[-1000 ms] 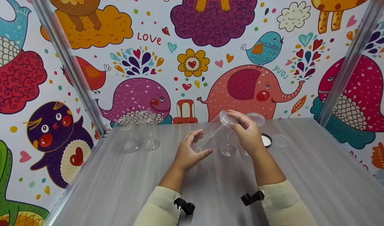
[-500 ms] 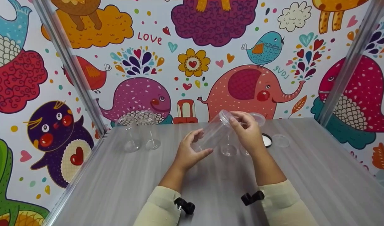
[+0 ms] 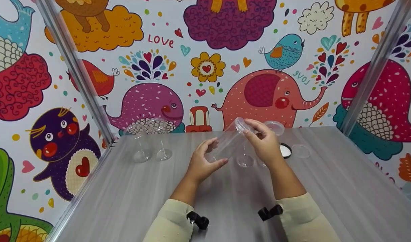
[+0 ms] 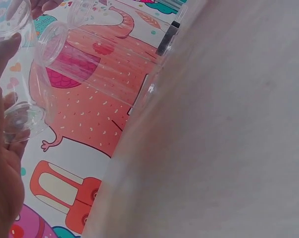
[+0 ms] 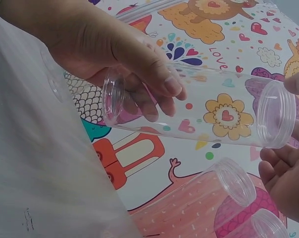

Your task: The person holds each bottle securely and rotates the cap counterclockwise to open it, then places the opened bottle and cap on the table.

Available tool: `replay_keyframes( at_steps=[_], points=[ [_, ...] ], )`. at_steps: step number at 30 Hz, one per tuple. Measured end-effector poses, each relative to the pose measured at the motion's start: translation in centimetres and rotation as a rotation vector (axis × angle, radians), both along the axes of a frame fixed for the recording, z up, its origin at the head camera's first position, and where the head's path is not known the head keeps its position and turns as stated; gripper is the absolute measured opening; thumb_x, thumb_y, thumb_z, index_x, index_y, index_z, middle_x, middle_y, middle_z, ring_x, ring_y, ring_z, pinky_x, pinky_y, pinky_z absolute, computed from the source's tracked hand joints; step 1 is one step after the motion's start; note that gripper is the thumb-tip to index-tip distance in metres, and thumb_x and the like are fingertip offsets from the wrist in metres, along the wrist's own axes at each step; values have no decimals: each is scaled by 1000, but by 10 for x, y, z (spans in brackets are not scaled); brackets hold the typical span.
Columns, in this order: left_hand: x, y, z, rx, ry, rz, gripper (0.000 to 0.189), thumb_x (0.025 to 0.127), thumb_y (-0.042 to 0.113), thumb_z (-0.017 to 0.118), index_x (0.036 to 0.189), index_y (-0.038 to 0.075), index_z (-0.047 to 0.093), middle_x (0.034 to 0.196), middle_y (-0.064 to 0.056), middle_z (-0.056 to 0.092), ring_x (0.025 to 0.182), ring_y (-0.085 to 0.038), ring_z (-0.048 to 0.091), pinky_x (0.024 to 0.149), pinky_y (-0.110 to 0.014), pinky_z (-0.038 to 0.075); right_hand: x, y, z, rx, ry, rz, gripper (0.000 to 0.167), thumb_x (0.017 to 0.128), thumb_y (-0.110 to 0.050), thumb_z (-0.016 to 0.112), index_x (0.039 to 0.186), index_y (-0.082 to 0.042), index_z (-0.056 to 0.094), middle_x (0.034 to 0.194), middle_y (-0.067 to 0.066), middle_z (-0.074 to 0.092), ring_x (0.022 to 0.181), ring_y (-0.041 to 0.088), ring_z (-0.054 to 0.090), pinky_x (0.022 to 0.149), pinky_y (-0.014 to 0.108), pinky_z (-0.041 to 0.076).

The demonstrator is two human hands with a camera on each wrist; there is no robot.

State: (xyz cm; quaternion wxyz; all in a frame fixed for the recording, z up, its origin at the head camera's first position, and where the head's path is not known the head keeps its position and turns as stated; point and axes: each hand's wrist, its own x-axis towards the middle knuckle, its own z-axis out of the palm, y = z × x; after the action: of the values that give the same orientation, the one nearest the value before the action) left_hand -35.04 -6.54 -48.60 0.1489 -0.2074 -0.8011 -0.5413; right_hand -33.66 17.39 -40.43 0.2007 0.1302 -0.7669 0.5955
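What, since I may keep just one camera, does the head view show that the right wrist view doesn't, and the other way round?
Only the head view: the black-rimmed white disc beside the right arm, and the penguin drawing on the wall.

Only the right wrist view: the yellow flower drawing seen through the held clear jar.

Both: the jar between the left hand and, at its ridged end, the right hand, plus two other clear jars, partly hidden in the head view.

1. clear jar: smooth, see-through cylinder, raised and tilted, top leaning right, just right of centre in the head view.
2. ridged end: clear, at the jar's upper end; rim or lid, cannot tell.
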Motion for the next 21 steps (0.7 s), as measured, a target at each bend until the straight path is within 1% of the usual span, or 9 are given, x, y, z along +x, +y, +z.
replay_keyframes(
  at_steps=[3, 5, 7, 9, 12, 14, 16, 18, 21],
  points=[
    [1, 0, 1, 3, -10, 0, 80, 80, 49, 92, 149, 30, 58, 147, -7, 65, 133, -19, 64, 116, -53, 53, 2, -1, 0, -34, -1, 47, 40, 102, -15, 66, 142, -11, 70, 156, 9, 61, 126, 23, 61, 93, 14, 55],
    [1, 0, 1, 1, -10, 3, 80, 79, 51, 92, 149, 31, 58, 146, -4, 66, 133, -18, 64, 116, -52, 53, 2, -1, 0, -40, -6, 69, 40, 103, -12, 62, 143, -10, 68, 160, 9, 58, 133, 26, 60, 99, 16, 55],
    [1, 0, 1, 5, -9, 2, 78, 80, 48, 93, 148, 31, 59, 145, -2, 67, 133, -18, 64, 116, -52, 53, 2, -1, 0, -46, -19, 77, 41, 103, -10, 59, 144, -11, 68, 161, 7, 57, 139, 26, 58, 106, 23, 55],
    [1, 0, 1, 8, -5, 0, 76, 81, 44, 93, 148, 30, 59, 144, -1, 67, 133, -19, 64, 116, -53, 54, 2, 0, 0, -46, -31, 84, 42, 104, -9, 57, 144, -13, 68, 162, 5, 56, 145, 26, 55, 113, 33, 53],
    [1, 0, 1, 10, -6, -2, 75, 81, 42, 93, 147, 30, 59, 143, 0, 67, 133, -23, 65, 115, -53, 54, 1, 0, 1, -42, -40, 88, 43, 104, -10, 56, 145, -15, 68, 163, 3, 55, 149, 24, 50, 119, 46, 49],
    [1, 0, 1, 9, -6, -2, 76, 81, 45, 92, 148, 31, 59, 143, 2, 67, 134, -26, 65, 115, -53, 54, 1, 1, 1, -40, -28, 95, 43, 103, -11, 55, 145, -15, 67, 164, 4, 53, 150, 24, 48, 118, 45, 49],
    [1, 0, 1, 5, -8, 0, 78, 80, 51, 92, 148, 31, 59, 143, 2, 67, 134, -27, 64, 116, -51, 54, 1, 1, 0, -31, -13, 95, 43, 104, -14, 57, 146, -15, 66, 164, 4, 52, 150, 25, 47, 114, 37, 50],
    [1, 0, 1, 7, -6, -4, 80, 79, 54, 91, 148, 31, 58, 144, 1, 67, 135, -28, 64, 116, -54, 53, 1, 2, 0, -25, 3, 82, 43, 105, -19, 60, 148, -15, 64, 162, 4, 53, 147, 25, 48, 106, 27, 51],
    [1, 1, 0, 13, -5, -9, 81, 79, 56, 91, 148, 31, 58, 145, -1, 66, 135, -27, 64, 116, -57, 52, 0, 2, 0, -8, 14, 31, 45, 104, -29, 67, 147, -14, 65, 153, 6, 57, 131, 22, 53, 90, 20, 52]
  ],
)
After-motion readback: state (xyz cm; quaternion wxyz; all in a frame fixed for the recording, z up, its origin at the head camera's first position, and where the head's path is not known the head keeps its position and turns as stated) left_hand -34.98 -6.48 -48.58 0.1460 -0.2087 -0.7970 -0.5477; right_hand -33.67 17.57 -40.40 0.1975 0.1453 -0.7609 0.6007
